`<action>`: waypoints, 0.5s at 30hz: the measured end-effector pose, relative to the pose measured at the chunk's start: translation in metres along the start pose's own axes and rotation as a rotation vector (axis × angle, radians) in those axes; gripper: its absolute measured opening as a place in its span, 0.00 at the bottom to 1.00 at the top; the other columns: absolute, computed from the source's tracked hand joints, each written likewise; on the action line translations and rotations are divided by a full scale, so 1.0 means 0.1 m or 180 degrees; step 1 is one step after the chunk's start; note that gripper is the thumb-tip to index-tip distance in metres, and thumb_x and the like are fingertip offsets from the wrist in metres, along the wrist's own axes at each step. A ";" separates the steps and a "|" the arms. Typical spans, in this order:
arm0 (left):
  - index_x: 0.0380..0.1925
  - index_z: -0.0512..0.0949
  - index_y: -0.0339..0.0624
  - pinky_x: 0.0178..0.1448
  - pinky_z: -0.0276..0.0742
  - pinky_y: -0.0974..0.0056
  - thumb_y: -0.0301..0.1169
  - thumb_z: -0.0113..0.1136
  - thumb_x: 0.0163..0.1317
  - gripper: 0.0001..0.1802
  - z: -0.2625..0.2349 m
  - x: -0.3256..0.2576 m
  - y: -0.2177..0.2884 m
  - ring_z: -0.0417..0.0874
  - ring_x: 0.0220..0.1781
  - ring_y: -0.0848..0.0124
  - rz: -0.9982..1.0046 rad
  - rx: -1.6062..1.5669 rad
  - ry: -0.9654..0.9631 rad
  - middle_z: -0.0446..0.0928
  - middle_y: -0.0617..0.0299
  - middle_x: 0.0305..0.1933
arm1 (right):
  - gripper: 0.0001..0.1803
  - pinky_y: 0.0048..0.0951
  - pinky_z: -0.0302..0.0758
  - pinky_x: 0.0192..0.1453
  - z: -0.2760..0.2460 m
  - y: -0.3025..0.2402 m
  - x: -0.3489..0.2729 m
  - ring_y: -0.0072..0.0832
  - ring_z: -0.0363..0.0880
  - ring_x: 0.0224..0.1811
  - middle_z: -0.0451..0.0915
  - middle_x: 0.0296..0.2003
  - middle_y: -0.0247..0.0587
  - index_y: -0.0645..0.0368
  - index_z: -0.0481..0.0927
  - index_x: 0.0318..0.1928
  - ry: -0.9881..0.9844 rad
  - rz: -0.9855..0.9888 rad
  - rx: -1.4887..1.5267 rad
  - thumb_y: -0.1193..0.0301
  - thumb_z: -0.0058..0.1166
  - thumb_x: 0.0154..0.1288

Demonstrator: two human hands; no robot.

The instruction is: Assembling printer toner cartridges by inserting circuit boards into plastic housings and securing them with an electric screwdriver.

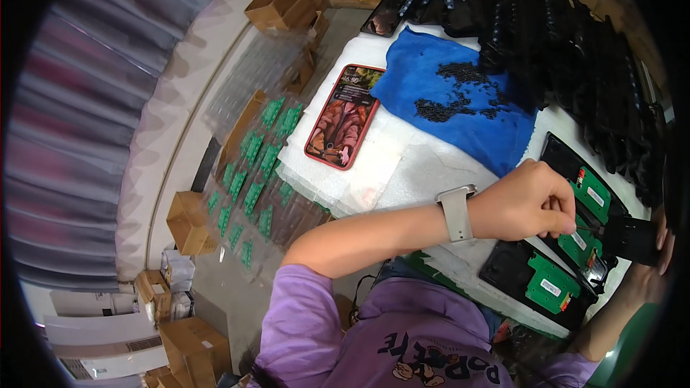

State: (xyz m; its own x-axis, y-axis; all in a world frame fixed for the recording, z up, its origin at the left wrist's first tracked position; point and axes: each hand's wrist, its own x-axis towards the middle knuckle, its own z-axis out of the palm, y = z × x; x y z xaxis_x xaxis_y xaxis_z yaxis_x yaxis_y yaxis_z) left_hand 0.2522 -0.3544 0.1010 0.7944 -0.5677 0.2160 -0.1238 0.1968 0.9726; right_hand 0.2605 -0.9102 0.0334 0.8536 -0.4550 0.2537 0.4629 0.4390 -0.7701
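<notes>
My left hand [528,201], with a watch [456,213] on its wrist, is closed, fingertips pinched over the middle green circuit board [578,242]. Anything between those fingertips is too small or hidden to name. At the right rim my right hand [661,255] grips a black tool [627,239], whose thin shaft points left toward that board, like a screwdriver. The board lies in a long black casing. A second green board [591,195] sits in a black casing just beyond, and a third green board [552,284] in another casing [503,262] nearer me.
A blue cloth [410,75] bears heaps of tiny black pieces [438,110], perhaps screws. Left of it a red-edged phone [343,118] lies on white foam [377,179]. Black casings [553,36] are piled behind. Left of the table, clear trays hold several green boards [253,197]; cardboard boxes [192,223] stand about.
</notes>
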 end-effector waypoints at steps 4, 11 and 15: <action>0.21 0.78 0.31 0.25 0.71 0.75 0.24 0.61 0.50 0.05 0.04 0.00 -0.06 0.77 0.19 0.79 -0.0238 -0.0241 -0.0009 0.78 0.59 0.18 | 0.12 0.15 0.61 0.31 2.07 0.30 -0.81 0.17 0.56 0.14 0.56 0.07 0.30 0.55 0.61 0.21 0.0204 0.0013 0.0171 0.70 0.35 0.64; 0.23 0.80 0.33 0.27 0.71 0.76 0.25 0.63 0.49 0.05 -0.02 -0.01 -0.11 0.76 0.22 0.81 -0.0168 0.0049 -0.0011 0.78 0.60 0.20 | 0.15 0.16 0.62 0.33 1.51 0.13 -0.62 0.17 0.56 0.13 0.56 0.07 0.31 0.54 0.61 0.19 0.0566 -0.0069 0.0310 0.73 0.33 0.65; 0.23 0.80 0.33 0.27 0.71 0.76 0.25 0.64 0.48 0.06 -0.03 -0.02 -0.12 0.76 0.22 0.81 0.0120 0.0342 0.0072 0.78 0.61 0.20 | 0.15 0.16 0.62 0.32 2.07 0.29 -0.78 0.17 0.57 0.13 0.57 0.06 0.31 0.54 0.62 0.19 0.0285 0.0012 0.0461 0.74 0.33 0.64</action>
State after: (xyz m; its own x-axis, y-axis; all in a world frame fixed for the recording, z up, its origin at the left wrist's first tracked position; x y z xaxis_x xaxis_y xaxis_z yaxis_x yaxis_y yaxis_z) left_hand 0.2540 -0.3535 0.0888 0.8011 -0.5430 0.2516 -0.2159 0.1300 0.9677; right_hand 0.2569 -0.7014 0.1125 0.8337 -0.5174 0.1929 0.4948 0.5451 -0.6768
